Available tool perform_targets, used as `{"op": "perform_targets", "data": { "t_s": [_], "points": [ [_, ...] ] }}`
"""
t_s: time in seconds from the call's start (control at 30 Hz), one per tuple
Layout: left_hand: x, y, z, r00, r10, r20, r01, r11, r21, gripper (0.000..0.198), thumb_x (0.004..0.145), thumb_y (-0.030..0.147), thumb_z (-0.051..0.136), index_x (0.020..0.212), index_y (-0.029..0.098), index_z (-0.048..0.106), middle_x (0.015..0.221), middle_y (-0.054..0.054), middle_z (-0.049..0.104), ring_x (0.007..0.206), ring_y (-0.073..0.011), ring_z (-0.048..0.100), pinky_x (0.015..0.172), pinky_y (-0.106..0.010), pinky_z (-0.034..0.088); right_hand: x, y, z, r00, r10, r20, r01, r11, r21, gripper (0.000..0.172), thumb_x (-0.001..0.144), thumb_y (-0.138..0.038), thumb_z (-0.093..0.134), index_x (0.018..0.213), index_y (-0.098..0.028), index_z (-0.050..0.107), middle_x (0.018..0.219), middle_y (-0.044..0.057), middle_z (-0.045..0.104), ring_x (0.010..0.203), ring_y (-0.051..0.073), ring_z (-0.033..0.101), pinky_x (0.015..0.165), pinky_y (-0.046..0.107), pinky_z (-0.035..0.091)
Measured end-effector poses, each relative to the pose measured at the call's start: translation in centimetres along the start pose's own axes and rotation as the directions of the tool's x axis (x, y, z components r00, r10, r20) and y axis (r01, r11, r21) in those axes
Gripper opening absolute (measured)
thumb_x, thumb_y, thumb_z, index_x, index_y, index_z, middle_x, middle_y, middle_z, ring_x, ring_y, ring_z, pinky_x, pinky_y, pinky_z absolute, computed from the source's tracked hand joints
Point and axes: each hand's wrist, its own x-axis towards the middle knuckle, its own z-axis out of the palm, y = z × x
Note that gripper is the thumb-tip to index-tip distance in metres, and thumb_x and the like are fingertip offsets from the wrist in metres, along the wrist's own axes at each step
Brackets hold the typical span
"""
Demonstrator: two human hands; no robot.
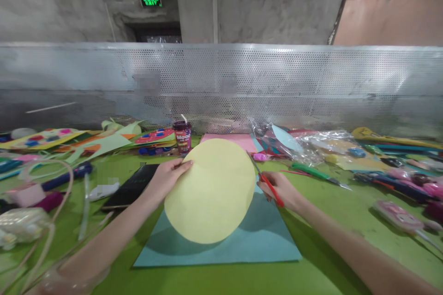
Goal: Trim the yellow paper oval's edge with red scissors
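A large, roughly round piece of pale yellow paper (212, 191) is held up in front of me. My left hand (170, 174) pinches its upper left edge, the thumb lying on the near face. In my right hand (278, 189) are red-handled scissors (272, 188), their blades pointing up and left along the paper's right edge. Whether the blades are parted cannot be made out. Below the yellow paper, a blue sheet (221, 256) lies flat on the green table (321, 249), partly covered by it.
A purple drink cup (182, 137) with a straw stands behind my left hand. A black tablet-like object (133, 187) lies to the left. Green-handled scissors (318, 173) lie to the right. Paper scraps (104, 144) and plastic wrapping (308, 143) line the back, before a perforated metal screen (221, 71).
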Motion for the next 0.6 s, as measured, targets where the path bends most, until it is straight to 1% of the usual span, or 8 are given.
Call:
{"op": "perform_targets", "data": {
  "t_s": [0.13,0.3,0.47,0.6],
  "points": [
    [-0.11,0.20,0.04,1.000,0.003,-0.006,-0.003,1.000,0.028,0.034,0.063,0.043,0.059,0.085,0.017,0.064,0.070,-0.004,0.069,0.056,-0.0179,0.061,0.049,-0.024,0.045,0.08,0.27,0.01,1.000,-0.015,0.009,0.015,1.000,0.020,0.015,0.070,-0.026,0.043,0.059,-0.017,0.040,0.045,-0.005,0.042,0.042,0.008,0.044,0.040,0.019,0.034],
    [0.11,0.06,0.02,1.000,-0.003,0.003,0.003,0.999,0.040,0.035,0.063,0.044,0.059,0.084,0.016,0.064,0.071,-0.004,0.068,0.057,-0.0190,0.062,0.049,-0.025,0.045,0.01,0.15,0.01,1.000,-0.018,0.010,0.018,1.000,-0.004,0.014,0.069,-0.026,0.043,0.060,-0.016,0.042,0.048,-0.004,0.045,0.042,0.008,0.045,0.039,0.018,0.032],
    [0.27,-0.34,-0.01,1.000,0.013,-0.001,-0.013,0.999,0.042,0.035,0.063,0.045,0.059,0.083,0.017,0.064,0.072,-0.004,0.068,0.056,-0.0187,0.061,0.048,-0.025,0.045,0.04,0.15,0.15,1.000,-0.009,0.000,0.009,1.000,-0.011,0.015,0.069,-0.026,0.041,0.058,-0.016,0.041,0.045,-0.004,0.045,0.040,0.008,0.045,0.039,0.019,0.033],
    [0.10,-0.22,0.04,1.000,0.005,0.009,-0.005,0.999,0.035,0.035,0.063,0.045,0.059,0.084,0.017,0.064,0.072,-0.004,0.069,0.058,-0.0189,0.062,0.050,-0.025,0.045,0.10,0.32,0.23,1.000,-0.012,-0.003,0.012,1.000,-0.008,0.015,0.069,-0.026,0.041,0.058,-0.016,0.040,0.045,-0.004,0.044,0.040,0.008,0.045,0.038,0.018,0.032]
  ]
}}
